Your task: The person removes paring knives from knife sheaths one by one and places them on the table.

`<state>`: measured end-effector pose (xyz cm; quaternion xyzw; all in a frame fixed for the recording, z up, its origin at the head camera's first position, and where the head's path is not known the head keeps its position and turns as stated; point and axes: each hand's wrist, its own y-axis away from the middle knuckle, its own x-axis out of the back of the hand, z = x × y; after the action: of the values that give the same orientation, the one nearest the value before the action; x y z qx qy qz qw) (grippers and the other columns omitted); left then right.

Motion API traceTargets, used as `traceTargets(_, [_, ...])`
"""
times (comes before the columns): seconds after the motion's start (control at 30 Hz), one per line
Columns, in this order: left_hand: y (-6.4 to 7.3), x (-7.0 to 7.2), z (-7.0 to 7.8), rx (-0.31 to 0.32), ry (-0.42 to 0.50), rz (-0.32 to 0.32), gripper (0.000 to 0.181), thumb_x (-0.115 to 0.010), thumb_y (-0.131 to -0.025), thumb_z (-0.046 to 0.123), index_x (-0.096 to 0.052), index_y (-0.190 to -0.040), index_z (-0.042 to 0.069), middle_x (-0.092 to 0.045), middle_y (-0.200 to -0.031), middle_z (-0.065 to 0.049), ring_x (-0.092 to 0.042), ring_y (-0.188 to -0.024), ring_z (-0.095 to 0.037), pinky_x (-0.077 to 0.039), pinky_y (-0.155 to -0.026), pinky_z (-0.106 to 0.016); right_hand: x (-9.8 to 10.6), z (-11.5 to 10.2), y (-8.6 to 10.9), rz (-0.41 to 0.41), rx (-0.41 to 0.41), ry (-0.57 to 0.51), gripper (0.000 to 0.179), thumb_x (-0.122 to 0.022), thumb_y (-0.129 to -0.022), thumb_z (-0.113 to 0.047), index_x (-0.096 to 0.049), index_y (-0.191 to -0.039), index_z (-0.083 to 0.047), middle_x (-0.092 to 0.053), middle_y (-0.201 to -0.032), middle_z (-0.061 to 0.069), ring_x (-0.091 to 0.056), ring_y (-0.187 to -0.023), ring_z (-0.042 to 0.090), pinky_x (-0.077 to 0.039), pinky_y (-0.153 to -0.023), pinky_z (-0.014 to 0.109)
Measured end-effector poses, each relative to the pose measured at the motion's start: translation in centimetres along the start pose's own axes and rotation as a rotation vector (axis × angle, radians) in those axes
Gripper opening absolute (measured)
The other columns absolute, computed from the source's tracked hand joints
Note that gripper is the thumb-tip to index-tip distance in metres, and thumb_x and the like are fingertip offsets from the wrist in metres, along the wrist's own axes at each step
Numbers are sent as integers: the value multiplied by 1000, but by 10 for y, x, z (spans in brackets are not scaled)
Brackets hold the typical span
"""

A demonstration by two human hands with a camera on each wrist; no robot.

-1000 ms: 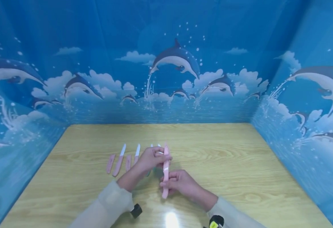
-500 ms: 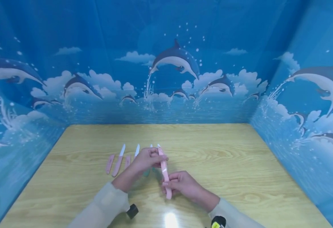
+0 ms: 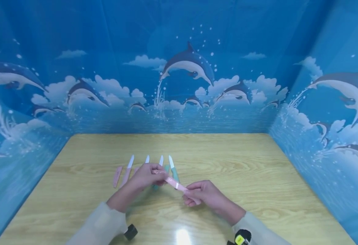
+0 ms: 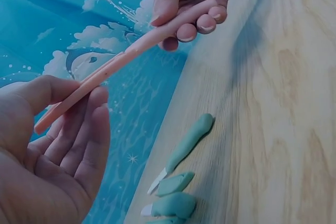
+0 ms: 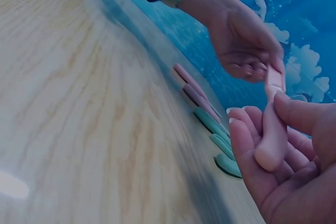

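A pink paring knife (image 3: 173, 183) with its pink sheath (image 4: 94, 80) over the blade is held above the table between both hands. My left hand (image 3: 148, 175) pinches the sheath between thumb and fingers. The knife's curved handle (image 5: 272, 140) is gripped by my right hand (image 3: 204, 194), thumb on top. Just beyond the hands lies a green-handled knife (image 3: 174, 173) with a bare white blade. Beside it are a green sheath (image 4: 176, 183) and another green knife (image 4: 176, 205). The left hand partly covers this row in the head view.
At the row's left end lie a pink sheath (image 3: 117, 177) and a pink-handled knife (image 3: 129, 171) with its white blade bare. Everything rests on a wood-grain table (image 3: 243, 160). A blue dolphin-print curtain (image 3: 179, 112) surrounds the back and sides.
The sheathed knife has turned from nearly upright to slanting, its sheath end swinging left and toward me. My left hand moved left and nearer; the right shifted slightly right. The rightmost green knife is now uncovered.
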<state>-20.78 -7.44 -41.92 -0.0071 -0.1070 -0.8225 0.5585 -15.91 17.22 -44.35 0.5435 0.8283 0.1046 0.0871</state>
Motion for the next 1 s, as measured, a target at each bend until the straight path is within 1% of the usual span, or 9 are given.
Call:
traceTargets(0.17, [13, 5, -6, -5, -33, -58, 16, -71, -86, 8, -64, -94, -4, -73, -81, -10, -70, -77, -21, -60, -75, -36, 5, -2, -1, 13, 3, 16, 33, -71, -88, -14, -64, -111, 9, -70, -94, 24, -72, -78, 26, -60, -74, 38])
traceTargets(0.23, [17, 5, -9, -7, -27, -81, 17, -71, -86, 9, -63, -95, -4, -73, -83, -11, -71, -80, -23, -60, -77, -36, 7, -2, -2, 15, 6, 12, 32, -71, -88, -14, -64, -110, 9, -70, -94, 25, -72, -77, 25, -60, -74, 38])
traceTargets(0.33, [24, 5, -14, -22, -45, -113, 18, -71, -87, 9, -63, -97, -4, -71, -83, -13, -70, -81, -25, -60, -77, -35, 10, -3, -2, 13, 25, 5, 32, -69, -90, -14, -64, -110, 10, -70, -93, 25, -72, -75, 23, -60, -73, 37])
traceTargets(0.47, [32, 2, -16, -58, -86, -126, 19, -71, -87, 10, -63, -97, -4, -69, -81, -13, -69, -79, -25, -60, -74, -31, 10, -4, -2, 10, 45, 1, 31, -68, -91, -14, -64, -109, 11, -71, -89, 21, -71, -72, 19, -61, -72, 35])
traceTargets(0.57, [36, 1, -14, -84, -131, -127, 19, -72, -87, 12, -64, -97, -3, -69, -81, -10, -68, -78, -26, -60, -72, -30, 10, -4, -2, 8, 51, 9, 32, -68, -91, -16, -65, -108, 11, -72, -88, 19, -71, -71, 18, -61, -71, 34])
traceTargets(0.63, [37, 0, -14, -106, -180, -137, 19, -72, -87, 13, -65, -97, -1, -69, -82, -8, -68, -78, -25, -60, -71, -29, 10, -2, -3, 7, 52, 16, 32, -69, -91, -16, -65, -108, 11, -72, -87, 18, -70, -71, 18, -61, -71, 34])
traceTargets(0.77, [39, 0, -12, -162, -331, -137, 20, -73, -87, 22, -67, -96, 6, -67, -84, 0, -66, -79, -18, -58, -72, -25, 10, -2, -4, 14, 49, 33, 32, -69, -90, -17, -66, -107, 10, -72, -86, 18, -70, -71, 18, -61, -71, 34])
traceTargets(0.87, [42, -2, -10, -208, -455, -81, 22, -74, -86, 29, -68, -96, 10, -68, -86, 3, -64, -80, -11, -56, -74, -22, 9, -4, -5, 23, 45, 45, 31, -70, -89, -18, -67, -106, 9, -72, -87, 18, -70, -71, 18, -61, -71, 34])
traceTargets(1.0, [49, -10, -6, -304, -637, 2, 23, -76, -83, 27, -70, -99, 11, -70, -85, 4, -61, -72, -4, -54, -67, -20, 6, -7, -3, 30, 43, 74, 32, -71, -89, -21, -68, -105, 6, -72, -87, 17, -70, -72, 19, -61, -72, 34])
